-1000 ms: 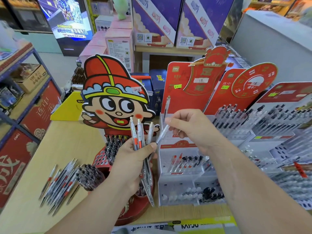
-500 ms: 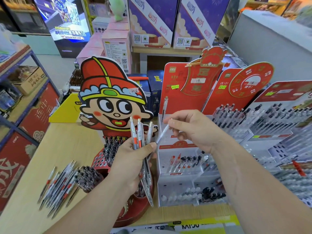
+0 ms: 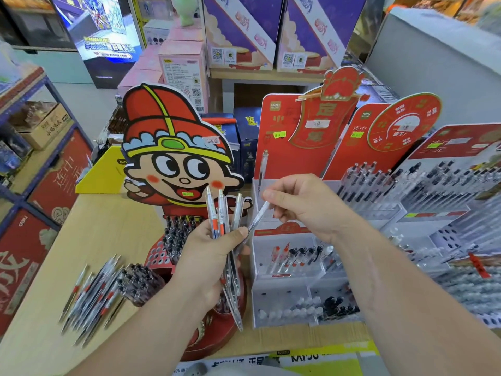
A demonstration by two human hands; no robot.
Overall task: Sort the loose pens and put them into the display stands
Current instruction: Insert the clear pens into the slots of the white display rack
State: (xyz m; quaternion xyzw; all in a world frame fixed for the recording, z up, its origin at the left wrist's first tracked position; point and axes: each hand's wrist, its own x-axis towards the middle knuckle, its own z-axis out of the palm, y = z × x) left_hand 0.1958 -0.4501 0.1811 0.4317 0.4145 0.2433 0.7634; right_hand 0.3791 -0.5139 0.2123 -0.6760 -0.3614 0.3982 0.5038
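Sorting step: right hand [image 3: 306,204] pinches one clear pen [image 3: 257,217] beside the bundle [image 3: 221,213] gripped by left hand [image 3: 214,256], above the white stand [image 3: 276,283].
Next move: probably match its type to a row, then slot it into a free hole.
Loose pens [image 3: 92,291]: well left of the stand.

Upright in the left hand [image 3: 208,259], bunched clear pens [image 3: 221,210]; the right hand [image 3: 306,204] pinches a single pen [image 3: 257,217], slanted. Near left, loose pens [image 3: 92,291] lie on the bench [image 3: 108,226].

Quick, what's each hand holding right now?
Left hand: closed around a bundle of pens.
Right hand: pinching a single clear pen.
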